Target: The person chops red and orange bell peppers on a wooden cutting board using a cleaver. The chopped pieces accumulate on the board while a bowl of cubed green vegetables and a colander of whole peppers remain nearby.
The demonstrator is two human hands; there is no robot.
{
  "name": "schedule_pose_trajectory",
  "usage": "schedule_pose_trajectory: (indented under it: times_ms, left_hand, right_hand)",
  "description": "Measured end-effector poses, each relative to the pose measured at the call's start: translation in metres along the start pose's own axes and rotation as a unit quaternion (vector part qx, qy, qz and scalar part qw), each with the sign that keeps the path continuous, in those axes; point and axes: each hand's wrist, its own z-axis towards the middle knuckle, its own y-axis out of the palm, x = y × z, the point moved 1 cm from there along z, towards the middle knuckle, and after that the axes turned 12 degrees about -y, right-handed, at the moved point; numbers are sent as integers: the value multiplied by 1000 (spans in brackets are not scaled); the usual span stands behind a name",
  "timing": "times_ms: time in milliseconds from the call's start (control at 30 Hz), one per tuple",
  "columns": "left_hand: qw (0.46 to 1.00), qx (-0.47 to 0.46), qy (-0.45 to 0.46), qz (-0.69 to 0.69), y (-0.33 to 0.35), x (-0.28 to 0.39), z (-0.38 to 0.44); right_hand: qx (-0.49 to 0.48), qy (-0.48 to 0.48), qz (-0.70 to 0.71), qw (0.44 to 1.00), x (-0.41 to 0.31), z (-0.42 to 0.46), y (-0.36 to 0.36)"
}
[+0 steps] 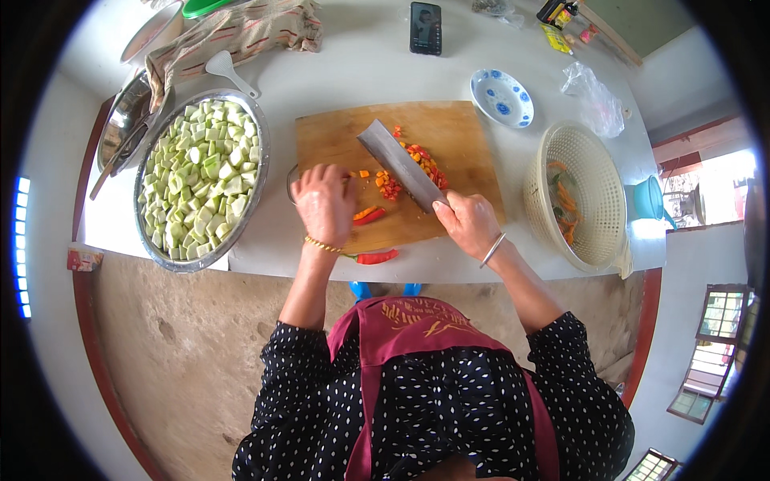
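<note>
My right hand (472, 222) grips a cleaver (400, 165) by its handle, its broad blade slanting up and left across a wooden cutting board (337, 129). Diced red and orange chili pepper (424, 159) lies along the blade's far side, and a smaller heap (388, 185) sits on its near side. Slightly blurred, my left hand (326, 201) is over the board's left edge, beside a few orange bits; what its fingers may hold is hidden. Right of that hand lies a cut piece of red pepper (368, 216). A red chili pepper (376, 257) rests on the table just below the board.
At left stands a metal basin (260, 180) of pale green vegetable chunks, with a rice paddle (225, 67) behind it. A plastic basket (592, 174) holding orange peppers stands at right. Further back are a blue-patterned plate (502, 99), a plastic bag (592, 99) and a phone (426, 28).
</note>
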Motion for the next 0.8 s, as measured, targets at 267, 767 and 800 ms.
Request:
schedule_pose_trajectory:
  times_ms: [267, 767, 800]
  left_hand:
    - [990, 55, -132, 16, -69, -70, -83]
    - [997, 13, -5, 76, -80, -78, -145]
    - [995, -46, 66, 57, -70, -62, -139]
  right_hand:
    - [17, 25, 16, 999, 8, -14, -5]
    - [53, 66, 152, 985, 25, -13, 5]
    - [58, 46, 151, 986, 23, -10, 5]
